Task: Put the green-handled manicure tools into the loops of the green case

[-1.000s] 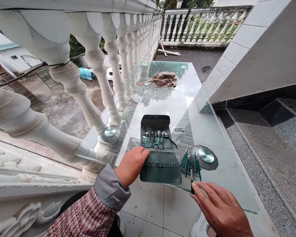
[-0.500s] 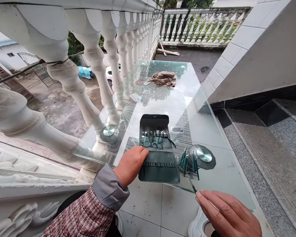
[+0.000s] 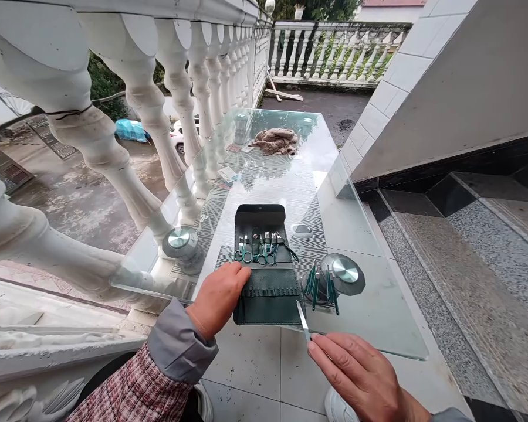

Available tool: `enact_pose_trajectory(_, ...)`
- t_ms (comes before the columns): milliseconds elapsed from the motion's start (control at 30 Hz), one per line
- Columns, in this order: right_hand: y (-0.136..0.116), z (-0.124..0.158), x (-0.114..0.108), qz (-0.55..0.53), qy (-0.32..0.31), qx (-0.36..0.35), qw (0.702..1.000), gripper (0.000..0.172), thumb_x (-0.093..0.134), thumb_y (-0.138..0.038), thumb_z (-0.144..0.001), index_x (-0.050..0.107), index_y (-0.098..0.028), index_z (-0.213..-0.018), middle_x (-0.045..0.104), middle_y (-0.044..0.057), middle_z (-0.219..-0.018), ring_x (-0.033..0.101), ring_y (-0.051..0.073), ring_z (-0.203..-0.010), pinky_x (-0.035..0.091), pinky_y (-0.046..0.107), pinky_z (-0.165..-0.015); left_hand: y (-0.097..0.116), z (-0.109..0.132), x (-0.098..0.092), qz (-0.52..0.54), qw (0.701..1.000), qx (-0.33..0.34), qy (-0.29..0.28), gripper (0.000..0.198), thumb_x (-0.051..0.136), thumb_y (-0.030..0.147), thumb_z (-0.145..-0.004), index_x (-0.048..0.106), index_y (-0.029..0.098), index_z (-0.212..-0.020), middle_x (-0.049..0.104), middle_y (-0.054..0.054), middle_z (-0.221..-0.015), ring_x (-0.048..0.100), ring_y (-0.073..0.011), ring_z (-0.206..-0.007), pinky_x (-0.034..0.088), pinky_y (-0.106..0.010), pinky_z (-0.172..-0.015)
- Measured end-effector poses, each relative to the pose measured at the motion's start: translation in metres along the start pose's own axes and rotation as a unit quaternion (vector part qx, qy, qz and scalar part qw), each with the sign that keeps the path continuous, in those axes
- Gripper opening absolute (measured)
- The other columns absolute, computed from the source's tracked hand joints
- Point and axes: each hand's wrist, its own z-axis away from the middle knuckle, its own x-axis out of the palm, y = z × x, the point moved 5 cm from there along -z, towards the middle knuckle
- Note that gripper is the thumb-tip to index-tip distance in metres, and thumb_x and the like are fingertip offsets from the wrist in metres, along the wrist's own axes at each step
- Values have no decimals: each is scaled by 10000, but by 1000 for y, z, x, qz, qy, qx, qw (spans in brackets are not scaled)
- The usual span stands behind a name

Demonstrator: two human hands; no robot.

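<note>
**Slim metal tool (image 3: 304,321) points far and slightly left, its tip at the open case (image 3: 268,310)**

The slim metal tool is at the near right corner of the case, its long axis running near to far with a slight leftward lean. Its tip overlaps the case's right edge in view; whether they touch cannot be told. The row of loops (image 3: 273,292) runs left to right, roughly crosswise to the tool, with its right end just beyond the tip. The right hand (image 3: 356,369), nearer to that end, pinches the tool's near end between closed thumb and fingers. The left hand (image 3: 217,299) is curled closed at the case's left edge, thumb on top. Farther right, green-handled tools (image 3: 331,290) lie on the glass counter (image 3: 378,316).
</note>
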Motion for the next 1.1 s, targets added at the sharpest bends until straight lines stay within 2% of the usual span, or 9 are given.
enact_pose_trajectory(333, -1, -6, 7, 7, 29, 15, 999, 380, 322, -66, -868, 635, -138, -1072, 685, 103, -1009, 589, 208, -960, 460, 388, -826, 0, 0, 2, -12, 1000, 3, 0, 187, 454, 57, -882, 551, 163, -1002, 557, -40, -911, 517, -192, -828, 475, -308, -734)
enact_pose_trajectory(500, 0, -13, 9, -13, 39, 20, 999, 316, 406, -44, -832, 639, -142, -1021, 689, 101, -951, 597, 207, -918, 479, 371, -770, 0, -1, 2, -11, 1000, -3, 0, 195, 453, 48, -884, 557, 174, -990, 557, -31, -904, 519, -180, -821, 474, -297, -735)
enact_pose_trajectory(633, 5, -16, 12, -61, 53, 89, 993, 253, 501, -43, -800, 626, -175, -978, 669, 87, -910, 587, 192, -868, 486, 360, -744, 0, -1, 1, -8, 1000, -3, 3, 180, 465, 51, -881, 563, 169, -975, 554, -32, -892, 519, -183, -819, 474, -302, -730)
enact_pose_trajectory(767, 9, -20, 17, -129, 25, 162, 978, 217, 535, -74, -811, 602, -188, -984, 629, 79, -901, 568, 180, -855, 479, 364, -752, 1, -1, 1, -12, 1000, -2, 3, 173, 476, 51, -878, 563, 166, -973, 551, -33, -890, 515, -184, -811, 473, -302, -721)
enact_pose_trajectory(1100, 19, -21, 24, -169, -3, 261, 950, 217, 525, -103, -822, 568, -204, -1009, 589, 59, -908, 547, 175, -868, 491, 334, -751, 5, -1, 5, -35, 999, 25, 12, 108, 528, 73, -861, 575, 171, -856, 542, -37, -893, 508, -180, -808, 463, -278, -685)
